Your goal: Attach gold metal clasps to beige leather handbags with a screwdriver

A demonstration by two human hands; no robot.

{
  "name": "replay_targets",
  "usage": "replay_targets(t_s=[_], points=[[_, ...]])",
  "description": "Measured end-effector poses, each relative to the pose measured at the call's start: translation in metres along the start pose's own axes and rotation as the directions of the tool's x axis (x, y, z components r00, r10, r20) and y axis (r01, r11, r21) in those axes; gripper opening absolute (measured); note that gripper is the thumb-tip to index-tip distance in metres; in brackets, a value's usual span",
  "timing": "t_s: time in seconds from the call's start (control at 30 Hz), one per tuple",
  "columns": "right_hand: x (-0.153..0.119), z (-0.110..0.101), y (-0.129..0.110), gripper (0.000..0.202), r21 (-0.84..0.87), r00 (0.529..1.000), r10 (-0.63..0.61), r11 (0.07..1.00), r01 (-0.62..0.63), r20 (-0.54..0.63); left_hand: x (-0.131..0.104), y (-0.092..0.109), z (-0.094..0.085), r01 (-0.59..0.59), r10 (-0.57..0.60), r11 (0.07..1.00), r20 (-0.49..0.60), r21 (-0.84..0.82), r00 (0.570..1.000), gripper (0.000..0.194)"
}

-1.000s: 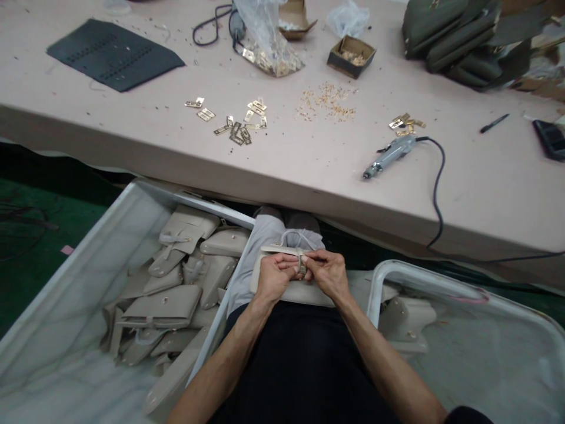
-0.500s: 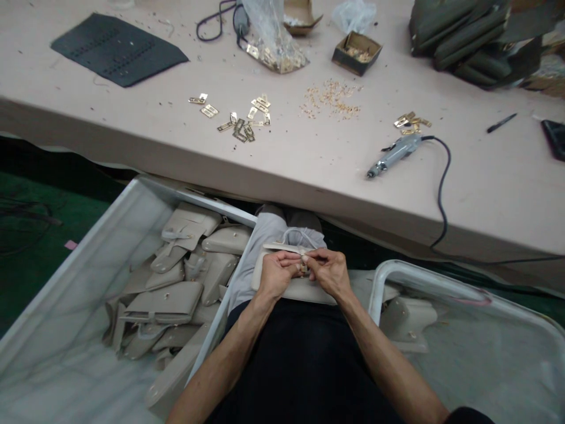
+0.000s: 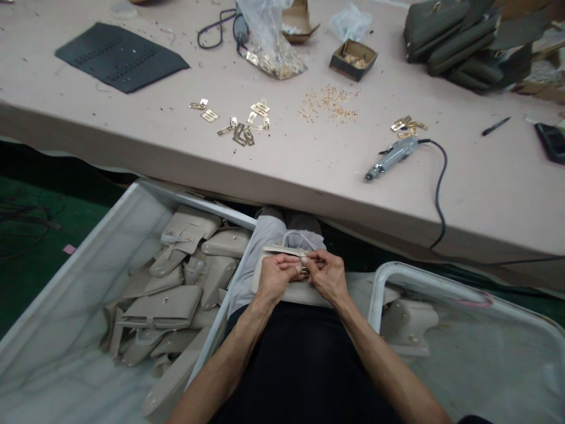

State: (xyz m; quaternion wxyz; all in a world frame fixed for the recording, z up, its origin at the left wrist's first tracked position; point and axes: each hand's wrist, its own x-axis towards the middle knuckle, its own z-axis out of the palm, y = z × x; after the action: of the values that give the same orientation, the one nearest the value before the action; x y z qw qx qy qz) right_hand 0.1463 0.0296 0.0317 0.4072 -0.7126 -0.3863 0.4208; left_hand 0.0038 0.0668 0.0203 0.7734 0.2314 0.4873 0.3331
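A beige handbag (image 3: pixel 269 252) lies across my lap, its handle loop toward the table. Both hands meet over the middle of its front. My left hand (image 3: pixel 277 275) is closed, thumb and fingers pinching at the strap and a small gold metal fitting (image 3: pixel 303 269). From the other side my right hand (image 3: pixel 325 272) pinches at the same spot, its fingertips touching the bag's strap. My fingers hide most of the fitting, so I cannot tell exactly which hand bears it.
A white bin (image 3: pixel 110 229) full of beige bags stands at left, another bin (image 3: pixel 384 274) at right. On the table lie an electric screwdriver (image 3: pixel 392 159), gold plates (image 3: pixel 242 132), scattered screws (image 3: pixel 331 105), a small box (image 3: pixel 353 60), a black sheet (image 3: pixel 123 59) and dark bags (image 3: pixel 454 44).
My fingers have shifted slightly at the strap, and the gold fitting shows a little less between them. The view has tilted a bit; the bag stays on my lap.
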Motion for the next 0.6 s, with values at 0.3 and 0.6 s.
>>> replay_targets(t_s=[0.3,0.6], points=[[0.002,-0.005,0.002,0.03,0.046,0.998,0.059,0.997,-0.06,0.019,-0.001,-0.004,0.012,-0.054,0.064,0.994,-0.111,0.094,0.992,0.027],[-0.007,0.007,0.011,0.019,0.181,0.985,0.116,0.979,-0.092,-0.127,-0.009,-0.005,0.016,-0.003,0.041,0.964,-0.138,0.265,0.99,0.018]])
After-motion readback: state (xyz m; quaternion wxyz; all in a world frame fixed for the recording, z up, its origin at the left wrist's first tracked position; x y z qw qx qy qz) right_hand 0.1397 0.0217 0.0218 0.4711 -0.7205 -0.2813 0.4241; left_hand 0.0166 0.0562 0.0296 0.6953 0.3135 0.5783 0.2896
